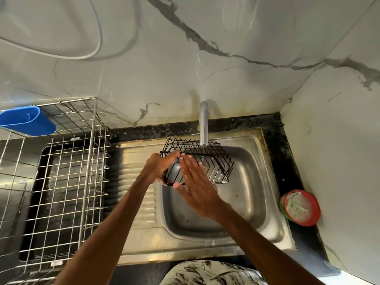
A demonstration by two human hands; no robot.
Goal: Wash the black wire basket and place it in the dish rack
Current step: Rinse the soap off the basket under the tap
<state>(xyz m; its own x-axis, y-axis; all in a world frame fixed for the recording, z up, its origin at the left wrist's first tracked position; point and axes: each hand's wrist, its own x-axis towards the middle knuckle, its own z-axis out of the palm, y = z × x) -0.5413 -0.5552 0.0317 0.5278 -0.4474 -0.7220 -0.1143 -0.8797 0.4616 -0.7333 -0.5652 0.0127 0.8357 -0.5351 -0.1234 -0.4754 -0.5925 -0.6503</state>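
The black wire basket (213, 159) is held tilted over the steel sink (253, 182), just under the tap spout (204, 124). My left hand (160, 167) grips the basket's left end. My right hand (197, 184) lies flat with fingers spread against the basket's near side, rubbing the wires. The metal dish rack (67, 182) stands at the left on the counter, beside the sink's drainboard.
A blue plastic holder (28, 120) hangs on the rack's back left corner. A red tub of dish soap with a scrubber (300, 207) sits on the black counter right of the sink. Marble-patterned walls close in behind and to the right.
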